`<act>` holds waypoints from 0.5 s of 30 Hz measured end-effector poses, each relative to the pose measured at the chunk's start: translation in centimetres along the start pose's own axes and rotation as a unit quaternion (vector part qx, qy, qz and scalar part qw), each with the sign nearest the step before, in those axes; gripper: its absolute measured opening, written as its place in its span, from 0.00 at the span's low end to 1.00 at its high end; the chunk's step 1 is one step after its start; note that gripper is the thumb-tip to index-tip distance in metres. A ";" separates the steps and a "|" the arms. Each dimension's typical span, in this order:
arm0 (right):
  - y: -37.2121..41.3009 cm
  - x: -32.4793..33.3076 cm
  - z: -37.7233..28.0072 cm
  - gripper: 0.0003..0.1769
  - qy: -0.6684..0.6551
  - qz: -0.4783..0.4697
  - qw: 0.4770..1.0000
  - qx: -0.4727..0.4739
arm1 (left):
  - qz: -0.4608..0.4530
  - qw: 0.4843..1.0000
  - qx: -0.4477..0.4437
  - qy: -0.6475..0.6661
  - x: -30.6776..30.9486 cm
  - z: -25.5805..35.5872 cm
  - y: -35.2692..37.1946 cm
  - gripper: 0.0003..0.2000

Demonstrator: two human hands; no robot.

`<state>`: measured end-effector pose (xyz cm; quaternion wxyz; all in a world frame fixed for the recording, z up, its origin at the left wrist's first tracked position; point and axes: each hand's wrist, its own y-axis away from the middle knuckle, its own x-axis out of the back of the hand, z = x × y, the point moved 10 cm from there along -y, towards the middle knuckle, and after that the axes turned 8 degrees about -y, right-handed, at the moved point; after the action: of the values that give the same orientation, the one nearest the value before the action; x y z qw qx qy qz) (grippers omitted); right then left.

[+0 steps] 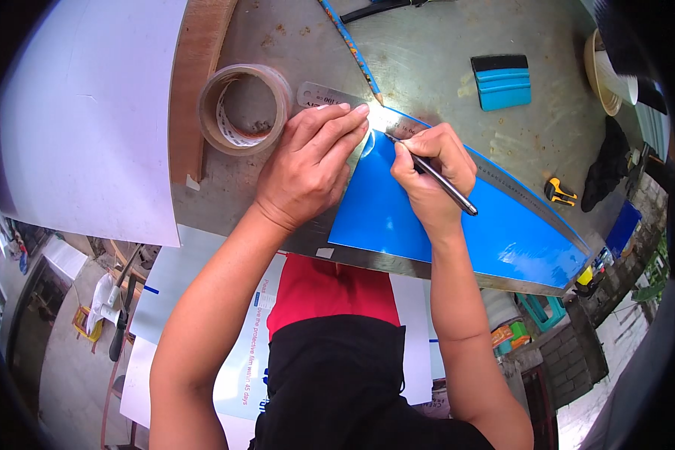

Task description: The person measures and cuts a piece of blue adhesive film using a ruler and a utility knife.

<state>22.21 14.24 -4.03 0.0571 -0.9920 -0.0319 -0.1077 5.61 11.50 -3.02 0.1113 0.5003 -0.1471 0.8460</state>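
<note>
A blue sheet (405, 202) lies on the metal table near its front edge, with a long steel ruler (514, 182) across its upper part. My left hand (311, 161) presses flat on the ruler's left end, fingers extended and close together. A dark pen (446, 184) is gripped in my right hand (436, 169), its tip at the ruler's edge on the blue sheet. Just above my fingertips, a patterned blue pencil (356, 56) lies with its point near the ruler.
A tape roll (208, 112) sits left of my left hand, beside a wooden strip (191, 90) and a large white sheet (90, 112). A blue squeegee (501, 84), yellow cutter (559, 193), black cloth (607, 165) and bowl (601, 71) are on the right.
</note>
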 end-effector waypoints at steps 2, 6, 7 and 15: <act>0.0 0.1 0.0 0.11 0.000 -0.001 1.000 -0.001 | 0.001 1.000 0.001 0.003 0.0 0.0 0.0 0.28; 0.0 0.0 0.0 0.11 0.000 -0.007 1.000 0.002 | -0.001 1.000 0.000 -0.003 0.1 0.1 0.0 0.28; 0.0 0.0 0.0 0.11 0.000 -0.007 1.000 0.002 | -0.001 1.000 0.000 -0.004 0.1 0.0 -0.1 0.28; 0.0 0.0 -0.1 0.12 0.006 -0.007 1.000 0.013 | 0.000 1.000 0.000 -0.002 0.1 0.0 0.0 0.28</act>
<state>22.15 14.27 -3.92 0.0690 -0.9903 -0.0397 -0.1135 5.60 11.54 -2.92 0.1113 0.5022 -0.1472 0.8448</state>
